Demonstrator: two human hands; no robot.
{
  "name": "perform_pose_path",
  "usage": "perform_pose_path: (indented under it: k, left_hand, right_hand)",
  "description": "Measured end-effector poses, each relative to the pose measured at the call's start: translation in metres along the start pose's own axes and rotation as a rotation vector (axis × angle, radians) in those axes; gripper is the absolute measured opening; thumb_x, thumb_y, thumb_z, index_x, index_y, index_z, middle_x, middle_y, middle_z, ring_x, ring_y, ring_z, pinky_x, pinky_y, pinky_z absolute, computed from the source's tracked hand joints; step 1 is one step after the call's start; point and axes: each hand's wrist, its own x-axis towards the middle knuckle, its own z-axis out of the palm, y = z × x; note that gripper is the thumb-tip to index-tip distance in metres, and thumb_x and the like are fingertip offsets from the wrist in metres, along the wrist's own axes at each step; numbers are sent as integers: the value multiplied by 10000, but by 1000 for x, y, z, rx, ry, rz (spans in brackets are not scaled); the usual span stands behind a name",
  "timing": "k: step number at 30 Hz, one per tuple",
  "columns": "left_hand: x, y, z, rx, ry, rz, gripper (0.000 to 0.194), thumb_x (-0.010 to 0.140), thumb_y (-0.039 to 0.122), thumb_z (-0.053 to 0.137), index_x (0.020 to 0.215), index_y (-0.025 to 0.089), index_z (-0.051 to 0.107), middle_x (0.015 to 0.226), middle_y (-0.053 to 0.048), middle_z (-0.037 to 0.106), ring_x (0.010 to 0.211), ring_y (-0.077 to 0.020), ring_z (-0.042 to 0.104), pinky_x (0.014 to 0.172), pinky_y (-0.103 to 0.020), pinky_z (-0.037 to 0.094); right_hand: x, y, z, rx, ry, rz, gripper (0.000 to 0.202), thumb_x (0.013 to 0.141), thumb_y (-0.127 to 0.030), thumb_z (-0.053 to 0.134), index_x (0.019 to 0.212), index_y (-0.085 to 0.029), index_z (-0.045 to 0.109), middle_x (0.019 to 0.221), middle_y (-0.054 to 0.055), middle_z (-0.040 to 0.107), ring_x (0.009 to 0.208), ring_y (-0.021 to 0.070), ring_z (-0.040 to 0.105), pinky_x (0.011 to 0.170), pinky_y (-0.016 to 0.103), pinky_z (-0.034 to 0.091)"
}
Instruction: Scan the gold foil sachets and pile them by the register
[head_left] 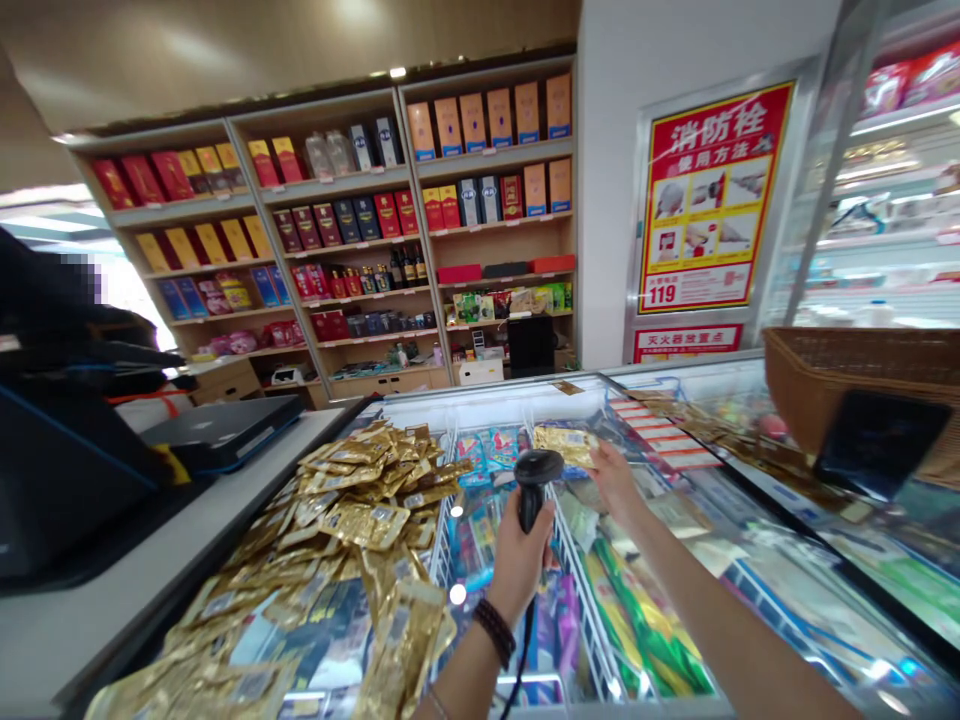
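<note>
My left hand (521,545) is wrapped round the handle of a black barcode scanner (538,468), its head up and its cord hanging down past my wrist. A gold foil packet (562,444) is pinched at its right end in my right hand (613,478), just beyond the scanner head. Both hands are above the glass top of a chest freezer (525,395). To the left, a large heap of similar gold packets (367,520) spreads over the glass.
A wicker basket (817,350) stands on the freezer's right side, near more gold packets (705,425). Dark counter equipment (67,480) is at left. Shelves (427,220) of boxes and bottles line the back wall, beside a red poster (712,200).
</note>
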Motion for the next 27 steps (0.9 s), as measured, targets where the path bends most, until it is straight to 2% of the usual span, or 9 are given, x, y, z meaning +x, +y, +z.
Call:
perform_pose_path:
  k: [6,10,16,24,27]
  left_hand:
    - [-4,6,6,-6,22,16,829,781,826,1049,1239,241,681,644,140,568,418,-109,506,496,-259,504]
    - [-7,12,7,-13,10,29,796,781,835,1042,1180,246,686,651,129,582,426,-102,503,505,-259,512]
    - [-9,14,4,2,-6,32,779,807,828,1022,1181,240,673,672,131,559,436,-100,502,516,-265,521]
    - [-6,7,2,-14,4,27,733,824,806,1041,1151,261,676,684,120,579,445,-99,516,529,-258,508]
    - [-4,5,1,-23,28,29,778,797,864,1024,1122,268,645,670,125,573,441,-90,494,519,-250,507]
  right_hand:
    - [0,0,-3,-18,7,14,581,777,-762,905,1188,-354,863,1051,81,935,1207,403,903,1171,647,734]
    - [-1,0,-4,-70,12,-2,563,787,-766,869,1175,-359,844,1045,67,927,1241,398,902,1161,644,740]
    - [-2,1,-1,-59,47,-8,566,719,-778,880,1076,-344,812,1074,108,927,1270,437,896,1207,680,716]
    - [-5,-5,-1,-101,13,-38,693,790,-838,857,1279,-347,862,1064,98,921,1206,424,900,1158,681,736]
    - [-7,-10,2,-348,26,-85,711,891,-858,686,1317,-312,846,1077,139,928,1169,450,917,1060,676,775]
